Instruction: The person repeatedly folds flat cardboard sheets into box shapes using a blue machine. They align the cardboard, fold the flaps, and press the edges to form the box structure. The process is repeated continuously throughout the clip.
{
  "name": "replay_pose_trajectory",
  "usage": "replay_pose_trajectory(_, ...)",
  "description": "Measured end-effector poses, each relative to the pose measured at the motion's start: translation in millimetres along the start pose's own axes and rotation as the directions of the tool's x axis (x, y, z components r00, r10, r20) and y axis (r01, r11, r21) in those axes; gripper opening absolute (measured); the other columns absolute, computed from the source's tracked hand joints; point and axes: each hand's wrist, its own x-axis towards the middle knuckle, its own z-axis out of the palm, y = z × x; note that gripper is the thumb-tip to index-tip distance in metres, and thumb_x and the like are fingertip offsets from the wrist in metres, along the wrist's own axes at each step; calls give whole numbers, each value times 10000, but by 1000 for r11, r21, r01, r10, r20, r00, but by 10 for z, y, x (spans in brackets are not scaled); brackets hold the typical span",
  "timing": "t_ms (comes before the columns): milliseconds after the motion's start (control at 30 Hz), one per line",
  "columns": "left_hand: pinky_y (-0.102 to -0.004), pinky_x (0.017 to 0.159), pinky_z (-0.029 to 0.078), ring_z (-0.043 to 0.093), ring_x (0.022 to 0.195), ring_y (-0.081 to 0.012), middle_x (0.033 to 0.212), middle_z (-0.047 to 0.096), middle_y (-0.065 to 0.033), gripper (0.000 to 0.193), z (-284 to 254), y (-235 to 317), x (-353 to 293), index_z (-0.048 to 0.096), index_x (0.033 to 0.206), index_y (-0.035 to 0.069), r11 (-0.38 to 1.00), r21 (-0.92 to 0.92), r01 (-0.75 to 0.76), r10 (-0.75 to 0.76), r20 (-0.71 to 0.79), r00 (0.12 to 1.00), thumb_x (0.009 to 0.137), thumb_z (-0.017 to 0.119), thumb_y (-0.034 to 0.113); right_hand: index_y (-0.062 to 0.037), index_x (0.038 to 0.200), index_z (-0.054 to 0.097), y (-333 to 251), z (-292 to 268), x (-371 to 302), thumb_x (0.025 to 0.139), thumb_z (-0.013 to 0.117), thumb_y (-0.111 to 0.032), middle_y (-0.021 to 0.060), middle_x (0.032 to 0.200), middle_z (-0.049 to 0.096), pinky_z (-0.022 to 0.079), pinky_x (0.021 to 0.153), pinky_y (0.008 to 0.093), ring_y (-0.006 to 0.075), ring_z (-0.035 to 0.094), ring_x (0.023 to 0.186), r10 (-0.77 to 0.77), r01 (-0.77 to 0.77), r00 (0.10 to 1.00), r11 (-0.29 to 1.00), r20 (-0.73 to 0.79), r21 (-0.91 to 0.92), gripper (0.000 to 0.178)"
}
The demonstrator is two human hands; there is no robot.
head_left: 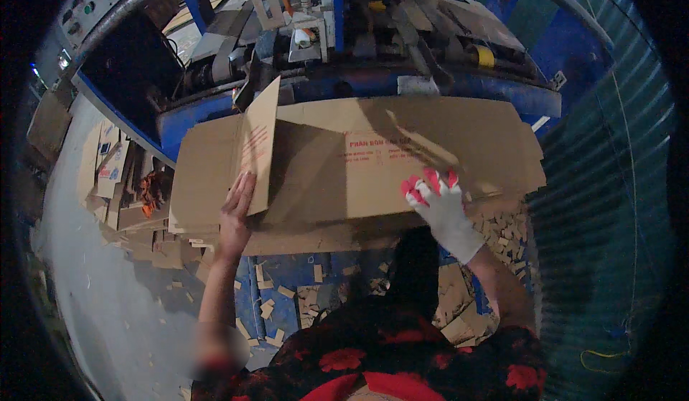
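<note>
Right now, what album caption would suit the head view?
Bare left hand at a raised cardboard flap, gloved right hand at printed cardboard, blue machine ahead.

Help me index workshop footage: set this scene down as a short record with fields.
Left hand: bare, fingers against a raised cardboard panel
Right hand: in a white glove with red on the fingers, at the near side of the cardboard sheet; grip unclear
Markings: red print on sheet and panel
Beyond the sheet: blue-framed machine
Below: cardboard scraps scattered
Far right: green corrugated wall
</note>
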Motion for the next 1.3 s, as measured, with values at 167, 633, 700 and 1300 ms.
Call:
replay_pose_trajectory(167,-415,1040,405,435,1286,-358,1379,477,-157,744,344,-101,607,466,1359,78,999,37,-26,26,9,1000,664,722,5,-251,1313,493,445,317,426,795,525,-68,21,1290,506,279,1042,640,295,496,1172,23,-23,1000,1000,-15,-2,549)
replay_pose_trajectory(633,-482,922,446,511,1096,-381,1112,507,-196,596,1243,-964,2301,361,1407,80,815,556,163,-207,16,978,861,557,218,-205,1388,425,1454,883,2162,845,516,-92,109,1331,507,385,1018,488,353,453,1263,137,-130,990,977,32,-170,563)
replay_pose_trajectory(700,-473,853,484,522,1088,-384,1122,497,-203,586,1391,-978,2625,319,1408,27,827,458,327,-346,-44,937,890,523,208,-169,1388,423,1571,948,2486,837,503,-56,113,1321,513,451,941,425,336,503,1202,282,-265,959,935,39,-237,568)
replay_pose_trajectory(1300,-383,659,460,577,706,-274,770,621,-151,390,-789,-1055,-822,610,870,-31,725,38,688,-681,-113,723,749,759,309,-79,1331,479,377,52,-722,763,678,-99,166,1384,446,217,1126,520,386,345,1333,429,-418,903,872,16,254,602)
